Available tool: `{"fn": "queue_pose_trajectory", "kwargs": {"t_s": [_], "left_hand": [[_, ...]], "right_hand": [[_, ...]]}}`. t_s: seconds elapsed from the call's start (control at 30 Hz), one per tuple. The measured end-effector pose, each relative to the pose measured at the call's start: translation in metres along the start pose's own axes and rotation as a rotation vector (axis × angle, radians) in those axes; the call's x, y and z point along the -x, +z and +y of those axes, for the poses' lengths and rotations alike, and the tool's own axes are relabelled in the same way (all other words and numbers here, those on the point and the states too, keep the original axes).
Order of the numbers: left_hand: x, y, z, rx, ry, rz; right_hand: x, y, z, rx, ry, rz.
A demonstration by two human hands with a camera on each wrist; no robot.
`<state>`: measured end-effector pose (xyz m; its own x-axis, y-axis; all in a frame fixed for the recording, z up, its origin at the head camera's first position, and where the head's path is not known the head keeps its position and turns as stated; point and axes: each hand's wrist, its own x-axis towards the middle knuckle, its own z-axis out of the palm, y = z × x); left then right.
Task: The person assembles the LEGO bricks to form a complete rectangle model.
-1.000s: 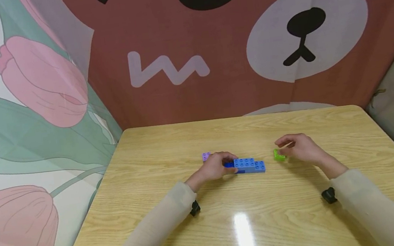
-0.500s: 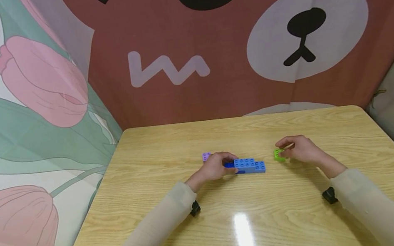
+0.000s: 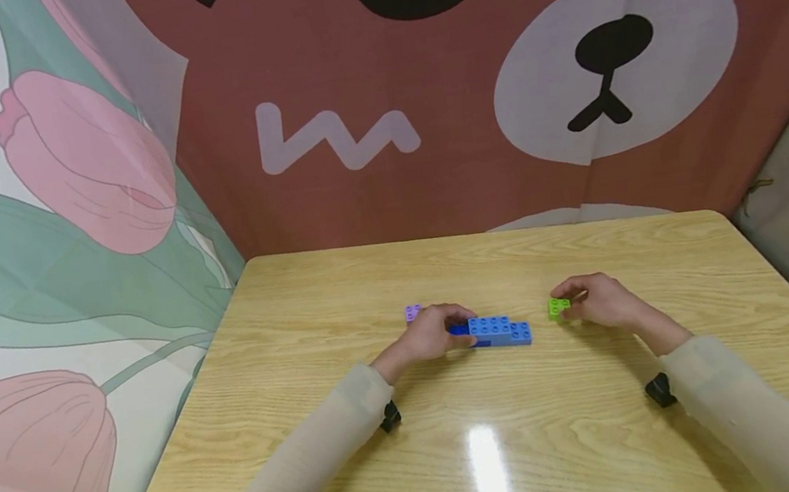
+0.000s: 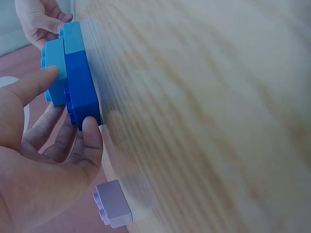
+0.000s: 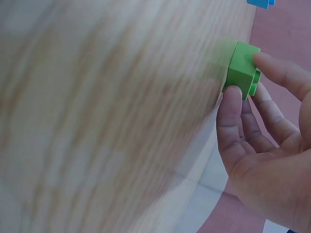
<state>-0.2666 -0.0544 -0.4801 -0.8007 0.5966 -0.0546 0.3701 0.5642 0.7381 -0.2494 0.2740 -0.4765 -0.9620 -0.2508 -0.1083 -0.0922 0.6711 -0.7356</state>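
My left hand (image 3: 428, 334) holds the left end of a blue toy-brick stack on the table. A light blue brick (image 4: 56, 73) sits on top, bridging a dark blue brick (image 4: 85, 92) and another light blue brick (image 4: 74, 38) below. In the left wrist view the thumb presses the upper brick and the fingers curl round the near end. To the right, my right hand (image 3: 602, 301) grips a small green brick (image 3: 558, 307) on the table. Its thumb lies at the studded side in the right wrist view, with fingers around the near end.
A small purple brick (image 3: 413, 311) stands just behind the left hand, partly covered by it. The wooden table (image 3: 529, 446) ends at the back against a brown cloth with a bear print (image 3: 452, 120). A tulip-print cloth (image 3: 87, 163) hangs on the left.
The right hand has shifted slightly down around the green brick, and more of the brick's top shows now. The left hand and the blue stack have stayed in place.
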Motion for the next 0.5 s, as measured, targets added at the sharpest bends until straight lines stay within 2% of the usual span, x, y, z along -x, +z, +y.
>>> {"fn": "queue_pose_trajectory", "kwargs": {"t_s": [0.5], "left_hand": [[0.0002, 0.0004, -0.0009, -0.015, -0.004, -0.001]], "right_hand": [[0.0037, -0.0033, -0.0053, 0.01, -0.022, 0.0]]}}
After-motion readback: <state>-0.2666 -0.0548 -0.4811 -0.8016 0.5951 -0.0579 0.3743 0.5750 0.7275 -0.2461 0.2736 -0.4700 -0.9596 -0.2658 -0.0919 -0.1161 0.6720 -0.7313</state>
